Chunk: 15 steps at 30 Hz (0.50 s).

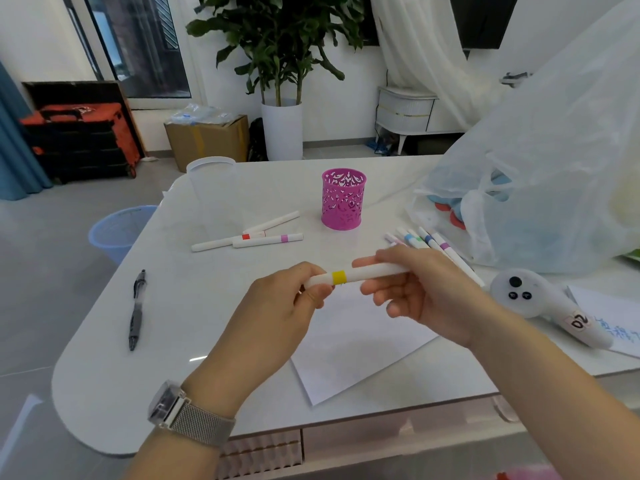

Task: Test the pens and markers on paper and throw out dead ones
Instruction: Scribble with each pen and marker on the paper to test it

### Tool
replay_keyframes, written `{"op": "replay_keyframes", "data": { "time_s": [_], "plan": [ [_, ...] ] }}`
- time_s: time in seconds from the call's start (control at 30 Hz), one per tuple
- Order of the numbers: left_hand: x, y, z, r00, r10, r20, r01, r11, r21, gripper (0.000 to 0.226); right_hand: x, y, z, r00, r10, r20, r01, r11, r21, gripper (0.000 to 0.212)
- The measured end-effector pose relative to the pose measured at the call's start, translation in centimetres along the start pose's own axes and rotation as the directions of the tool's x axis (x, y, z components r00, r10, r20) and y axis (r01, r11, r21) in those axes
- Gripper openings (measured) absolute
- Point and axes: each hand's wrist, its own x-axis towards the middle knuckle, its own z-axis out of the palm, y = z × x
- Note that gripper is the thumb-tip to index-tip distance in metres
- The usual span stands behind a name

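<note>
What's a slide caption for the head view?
Both hands hold a yellow-banded marker over paper.

A home living room: tall leafy green plant in a white pot [281, 131], sheer white curtains [412, 46], brown cardboard box [207, 140].

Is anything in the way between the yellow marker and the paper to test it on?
Nothing visible. Both hands, left hand and right hand, hold the yellow-banded marker right above the white paper, which lies bare on the table beneath it.
</note>
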Motion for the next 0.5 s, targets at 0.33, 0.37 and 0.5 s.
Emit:
{"op": "replay_keyframes", "data": {
  "time_s": [0.33,0.37,0.5],
  "plan": [
    [-0.3,0.1,1.0,0.994,-0.019,0.111,0.014,0.999,0.046,0.02,1.6,3.2,-1.0,0.91,-0.412,-0.049,0.178,0.495,-0.85,0.06],
    [-0.4,0.1,1.1,0.994,-0.02,0.11,0.012,0.997,0.07,0.019,1.8,3.6,-0.8,0.901,-0.429,-0.062,0.179,0.499,-0.848,0.059],
    [-0.4,-0.6,0.9,0.992,-0.035,0.122,0.019,0.992,0.127,0.018,2.2,4.9,0.1,0.879,-0.471,-0.074,0.187,0.484,-0.855,0.056]
  ]
}}
